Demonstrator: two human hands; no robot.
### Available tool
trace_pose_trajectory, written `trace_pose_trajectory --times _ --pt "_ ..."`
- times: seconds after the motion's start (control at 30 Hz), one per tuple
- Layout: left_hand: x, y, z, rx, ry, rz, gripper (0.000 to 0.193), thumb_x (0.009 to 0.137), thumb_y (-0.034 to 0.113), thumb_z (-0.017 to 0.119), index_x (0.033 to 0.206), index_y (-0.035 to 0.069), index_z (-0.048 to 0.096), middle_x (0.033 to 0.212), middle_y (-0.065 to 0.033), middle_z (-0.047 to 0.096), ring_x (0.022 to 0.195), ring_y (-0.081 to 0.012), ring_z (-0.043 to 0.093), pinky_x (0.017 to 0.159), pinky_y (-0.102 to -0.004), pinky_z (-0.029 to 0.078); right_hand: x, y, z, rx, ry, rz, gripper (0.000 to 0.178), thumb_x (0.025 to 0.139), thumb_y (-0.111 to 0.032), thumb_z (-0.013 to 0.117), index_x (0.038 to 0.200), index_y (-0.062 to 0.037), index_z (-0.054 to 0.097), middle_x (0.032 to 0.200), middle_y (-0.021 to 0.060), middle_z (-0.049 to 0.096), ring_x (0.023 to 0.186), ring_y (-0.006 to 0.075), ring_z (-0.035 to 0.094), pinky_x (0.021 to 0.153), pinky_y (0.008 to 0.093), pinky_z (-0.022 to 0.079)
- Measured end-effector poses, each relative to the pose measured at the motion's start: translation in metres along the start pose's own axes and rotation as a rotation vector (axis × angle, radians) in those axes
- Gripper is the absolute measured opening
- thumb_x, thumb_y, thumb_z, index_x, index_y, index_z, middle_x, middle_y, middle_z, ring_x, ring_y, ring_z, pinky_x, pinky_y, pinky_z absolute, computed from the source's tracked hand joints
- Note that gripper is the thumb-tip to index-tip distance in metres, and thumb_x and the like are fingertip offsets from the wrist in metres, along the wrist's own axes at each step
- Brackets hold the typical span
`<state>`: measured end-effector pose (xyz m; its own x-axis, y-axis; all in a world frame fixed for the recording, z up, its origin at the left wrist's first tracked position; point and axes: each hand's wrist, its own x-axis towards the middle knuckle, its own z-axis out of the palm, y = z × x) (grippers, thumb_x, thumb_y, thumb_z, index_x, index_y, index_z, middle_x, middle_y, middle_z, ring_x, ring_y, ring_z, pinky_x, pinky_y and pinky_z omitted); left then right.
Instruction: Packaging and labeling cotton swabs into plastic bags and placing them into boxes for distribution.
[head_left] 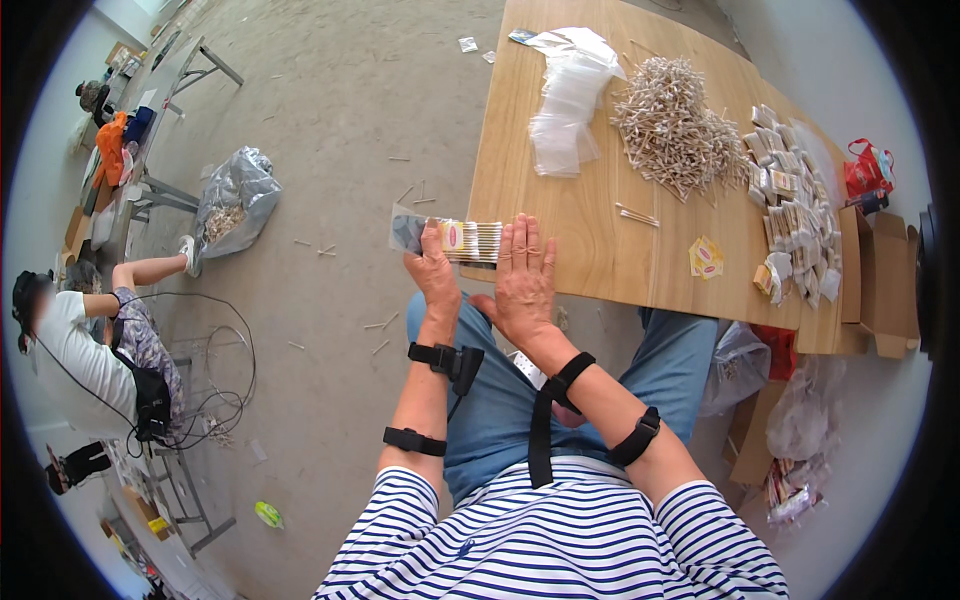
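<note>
At the table's near-left corner, my left hand [434,275] grips a clear plastic bag of cotton swabs [482,240], thumb on top. A yellow and red label card [452,236] shows inside it, and the bag's loose flap sticks out to the left. My right hand [525,275] lies flat against the right end of the bag, fingers straight and side by side. Farther right on the table are a few loose swabs [637,215] and some yellow label cards [706,257]. Beyond them rises a big heap of cotton swabs [675,125], with a fanned stack of clear bags [568,105] to its left.
Filled swab packs [795,210] crowd the right side of the wooden table [590,255]. An open cardboard box [885,270] and a red bag [868,170] stand past them. At left, a person [100,350] sits near a grey sack [238,200]. Swabs litter the floor.
</note>
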<state>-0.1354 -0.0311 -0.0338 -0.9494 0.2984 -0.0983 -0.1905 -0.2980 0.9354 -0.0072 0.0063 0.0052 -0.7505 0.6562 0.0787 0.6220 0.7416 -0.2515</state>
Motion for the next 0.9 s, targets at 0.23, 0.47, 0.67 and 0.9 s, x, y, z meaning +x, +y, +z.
trace_pose_trajectory --times 0.23,0.47,0.67,0.9 --pt "-0.002 0.005 0.002 0.029 -0.012 0.015 0.020 0.101 0.019 0.061 0.094 0.000 0.062 0.087 0.0024 0.061 0.076 -0.0074 0.055 0.067 -0.0267 0.049 0.003 -0.011 -0.006 0.066 -0.060 -0.003 0.121 0.068 -0.049 0.084 0.154 0.0081 0.021 0.164 0.0253 0.015 0.155 0.0371 0.008 0.122 0.0588 0.006" --pt "-0.001 0.003 0.001 0.011 -0.018 0.007 0.018 0.101 0.019 0.062 0.093 0.003 0.062 0.088 0.0029 0.061 0.077 -0.0069 0.056 0.067 -0.0266 0.050 0.006 -0.004 -0.004 0.021 -0.029 -0.087 0.124 0.063 -0.055 0.084 0.155 0.0038 0.025 0.165 0.0196 0.018 0.155 0.0350 0.009 0.122 0.0593 0.008" --pt "0.002 -0.003 -0.002 0.019 -0.002 -0.003 0.015 0.100 0.019 0.063 0.095 0.005 0.062 0.089 0.0033 0.061 0.077 -0.0065 0.058 0.067 -0.0266 0.051 0.013 0.000 -0.009 -0.002 -0.072 0.017 0.124 0.063 -0.056 0.084 0.157 -0.0011 0.024 0.166 0.0159 0.017 0.155 0.0350 0.009 0.122 0.0614 0.009" --pt "0.000 0.001 0.001 0.013 -0.007 -0.002 0.020 0.101 0.021 0.061 0.095 0.001 0.062 0.087 0.0021 0.061 0.077 -0.0081 0.054 0.067 -0.0276 0.048 0.013 -0.007 -0.005 0.020 -0.068 -0.060 0.124 0.062 -0.051 0.086 0.156 0.0014 0.024 0.166 0.0155 0.016 0.156 0.0355 0.007 0.121 0.0626 0.008"
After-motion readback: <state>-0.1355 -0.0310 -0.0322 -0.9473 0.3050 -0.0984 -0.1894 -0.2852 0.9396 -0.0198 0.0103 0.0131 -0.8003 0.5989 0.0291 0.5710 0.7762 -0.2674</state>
